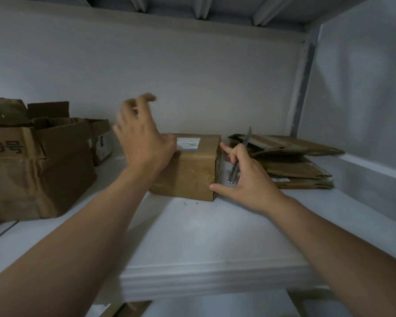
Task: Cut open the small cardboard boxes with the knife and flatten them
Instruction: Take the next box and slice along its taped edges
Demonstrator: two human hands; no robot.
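Observation:
A small taped cardboard box (pixel 192 165) with a white label on top sits on the white shelf (pixel 204 236). My left hand (pixel 140 136) hovers over the box's left end, fingers loosely curled and blurred, holding nothing. My right hand (pixel 245 179) is at the box's right end. Its curled fingers grip a thin metal knife (pixel 240 154), blade pointing up and back, while its thumb and forefinger touch the box's right edge.
A stack of flattened cardboard boxes (pixel 293 161) lies at the right, behind my right hand. Several larger open boxes (pixel 39 163) stand at the left. The shelf's back wall and a right upright post (pixel 304 88) close in the space; another shelf is overhead.

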